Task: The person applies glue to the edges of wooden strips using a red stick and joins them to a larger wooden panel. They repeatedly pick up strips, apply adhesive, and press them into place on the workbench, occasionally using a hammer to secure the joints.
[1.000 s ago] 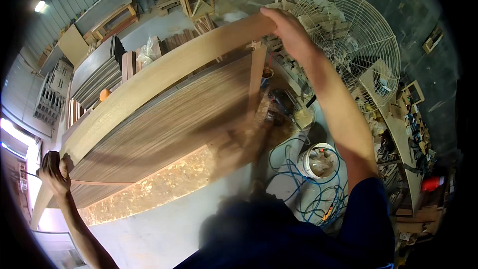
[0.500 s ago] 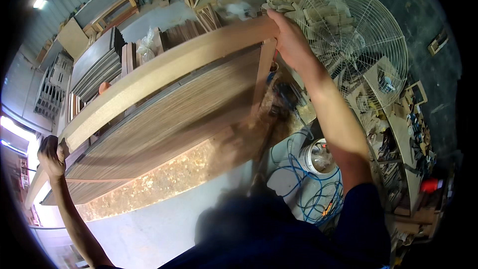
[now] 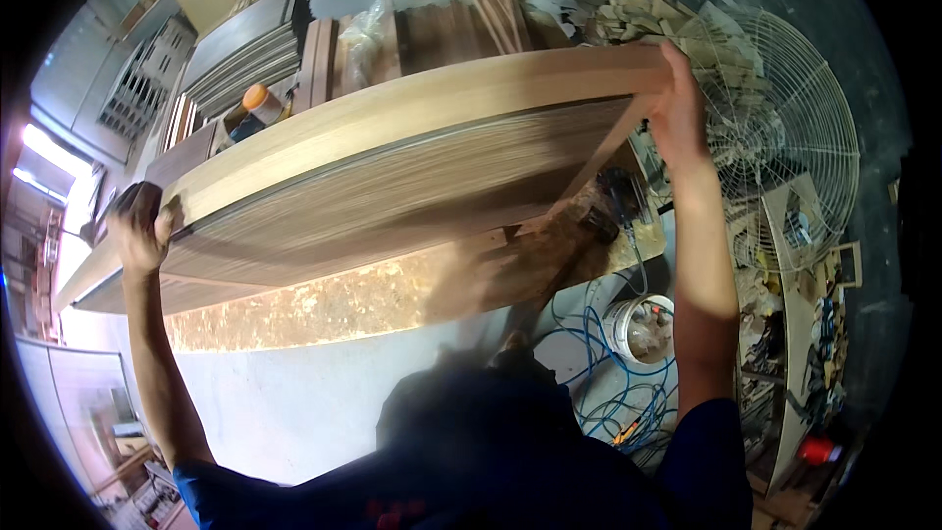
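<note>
A long wooden panel [image 3: 392, 177] with grain running lengthwise and a pale timber rail [image 3: 442, 88] along its upper edge is held tilted up in front of me. My left hand [image 3: 140, 226] grips the rail near its left part, thumb on the near side and fingers over the top. At the right corner, my right hand [image 3: 679, 113] is wrapped round the rail's end. The panel's lower side lies at a worn, blotchy workbench top [image 3: 324, 304]; exactly how it rests there I cannot tell.
Behind the panel are an orange-capped bottle [image 3: 261, 101], stacked boards [image 3: 250, 39] and timber strips. A large wire-guarded fan [image 3: 775, 137] stands at right, among wood offcuts. A power tool [image 3: 620, 191] lies on the bench's right end. Below sit a white bucket [image 3: 638, 329] and coiled blue hose [image 3: 589, 363].
The panel and both hands now appear further right, and the rail runs more level across the picture. The dark gap under the rail looks narrower. Both hands keep their grip; the viewpoint has also shifted.
</note>
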`<state>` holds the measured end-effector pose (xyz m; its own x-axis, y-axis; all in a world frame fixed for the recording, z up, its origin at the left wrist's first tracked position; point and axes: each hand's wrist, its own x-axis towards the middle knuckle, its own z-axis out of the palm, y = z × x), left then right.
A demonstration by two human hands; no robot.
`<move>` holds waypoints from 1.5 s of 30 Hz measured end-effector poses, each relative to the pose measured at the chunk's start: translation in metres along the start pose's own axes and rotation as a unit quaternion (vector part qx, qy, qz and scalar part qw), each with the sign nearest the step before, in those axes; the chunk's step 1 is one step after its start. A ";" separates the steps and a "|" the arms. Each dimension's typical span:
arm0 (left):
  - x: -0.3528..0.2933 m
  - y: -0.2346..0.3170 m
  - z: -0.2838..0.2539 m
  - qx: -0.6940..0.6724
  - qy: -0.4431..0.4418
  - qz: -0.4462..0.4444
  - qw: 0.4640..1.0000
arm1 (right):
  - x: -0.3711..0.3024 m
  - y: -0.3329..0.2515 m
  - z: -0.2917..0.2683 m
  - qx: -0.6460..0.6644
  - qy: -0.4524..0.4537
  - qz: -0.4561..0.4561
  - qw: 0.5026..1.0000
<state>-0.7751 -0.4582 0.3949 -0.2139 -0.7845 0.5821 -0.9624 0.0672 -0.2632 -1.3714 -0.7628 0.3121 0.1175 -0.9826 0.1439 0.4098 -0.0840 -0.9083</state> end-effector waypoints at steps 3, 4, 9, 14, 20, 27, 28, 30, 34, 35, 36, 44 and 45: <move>-0.001 0.004 -0.005 -0.010 0.001 -0.003 1.000 | 0.002 -0.002 0.000 -0.013 -0.017 -0.007 1.000; -0.003 0.005 -0.004 -0.004 -0.007 -0.005 1.000 | 0.002 -0.002 0.002 -0.018 -0.017 -0.012 1.000; -0.002 0.007 0.008 0.008 -0.014 -0.011 1.000 | 0.001 -0.007 -0.004 -0.019 -0.032 -0.009 0.999; -0.015 -0.006 0.020 0.001 -0.033 -0.015 0.999 | 0.000 -0.009 0.007 -0.004 -0.051 -0.040 0.998; -0.070 -0.065 0.020 0.061 -0.100 -0.017 0.993 | -0.101 0.245 -0.137 -0.698 0.067 0.020 0.712; -0.035 -0.016 0.007 -0.104 -0.077 -0.091 0.987 | -0.213 0.401 -0.163 -0.718 0.161 0.112 0.668; -0.040 -0.016 0.011 -0.105 -0.050 -0.104 0.988 | -0.211 0.393 -0.161 -0.668 0.171 0.137 0.711; -0.045 -0.042 0.003 -0.151 -0.092 -0.103 0.979 | -0.217 0.377 -0.178 -0.537 0.195 0.176 0.801; -0.071 -0.077 -0.016 -0.146 -0.146 -0.124 0.971 | -0.220 0.266 -0.171 -0.347 0.174 0.276 0.879; -0.072 -0.085 -0.022 -0.127 -0.173 -0.122 0.969 | -0.221 0.225 -0.162 -0.242 0.231 0.204 0.920; -0.091 -0.111 -0.029 -0.114 -0.176 -0.115 0.971 | -0.211 0.178 -0.151 -0.240 0.247 0.132 0.929; -0.137 -0.218 -0.048 -0.098 -0.267 -0.182 0.941 | -0.141 -0.153 -0.042 -0.699 0.172 -0.186 0.669; -0.127 -0.205 -0.049 -0.121 -0.264 -0.209 0.934 | -0.142 -0.151 -0.032 -0.684 0.171 -0.218 0.675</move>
<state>-0.5589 -0.3425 0.4124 0.2394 -0.9636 0.1189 -0.9668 -0.2254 0.1202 -1.4788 -0.6162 0.4167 -0.0570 -0.7759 0.6283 -0.9076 -0.2220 -0.3564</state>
